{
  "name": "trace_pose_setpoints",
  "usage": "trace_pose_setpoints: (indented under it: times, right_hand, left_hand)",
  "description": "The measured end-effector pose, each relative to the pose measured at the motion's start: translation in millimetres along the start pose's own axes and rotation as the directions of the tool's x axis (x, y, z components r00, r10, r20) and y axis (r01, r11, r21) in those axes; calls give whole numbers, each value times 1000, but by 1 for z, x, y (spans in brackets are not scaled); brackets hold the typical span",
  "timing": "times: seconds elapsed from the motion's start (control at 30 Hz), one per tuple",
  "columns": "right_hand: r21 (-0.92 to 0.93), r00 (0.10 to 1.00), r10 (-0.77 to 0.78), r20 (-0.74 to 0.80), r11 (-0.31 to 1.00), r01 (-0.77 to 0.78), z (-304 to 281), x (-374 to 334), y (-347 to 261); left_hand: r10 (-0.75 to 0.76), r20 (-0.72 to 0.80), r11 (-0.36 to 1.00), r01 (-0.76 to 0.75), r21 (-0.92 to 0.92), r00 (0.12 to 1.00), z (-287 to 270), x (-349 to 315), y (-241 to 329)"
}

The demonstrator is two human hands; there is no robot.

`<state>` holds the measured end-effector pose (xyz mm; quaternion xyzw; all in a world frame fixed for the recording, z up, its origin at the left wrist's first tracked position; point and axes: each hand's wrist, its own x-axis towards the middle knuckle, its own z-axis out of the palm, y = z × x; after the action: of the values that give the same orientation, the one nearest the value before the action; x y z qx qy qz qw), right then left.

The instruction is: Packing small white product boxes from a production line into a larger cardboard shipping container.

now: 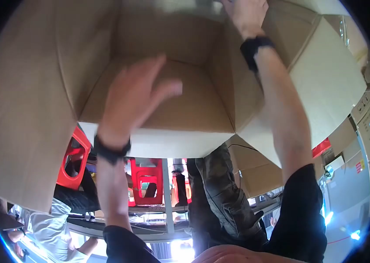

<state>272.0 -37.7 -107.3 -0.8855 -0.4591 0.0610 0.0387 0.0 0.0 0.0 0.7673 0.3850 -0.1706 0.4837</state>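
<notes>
A large cardboard box (167,92), brown inside and pale outside, fills the upper part of the head view with its flaps spread. My left hand (134,96) hovers over its opening, slightly blurred, the thumb apart from the fingers and nothing in it. Farther up, my right hand (247,15) reaches to the far right part of the box, beside the right inner wall. Its fingers are cut off by the upper edge, so their grip is hidden. A pale, shiny patch lies beside them at the top; what it is I cannot make out. Both wrists wear black bands.
The left flap (18,109) and the pale right flap (325,83) stick out widely. Red plastic stools (147,182) show below the box. Stacked cartons (369,127) stand at the right. Another person (47,223) in a light shirt is at the lower left.
</notes>
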Motion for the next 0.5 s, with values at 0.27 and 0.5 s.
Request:
trace_pose_setpoints:
  times: [0.27,0.5]
  right_hand:
    - [30,551,-234,801,935,354,79,47,-29]
    - [129,716,-408,566,902,411,77,-10,-9]
  left_hand:
    - [224,21,956,-224,189,974,16,-74,-22]
    - [368,-35,874,-333,354,929,34,-80,-28]
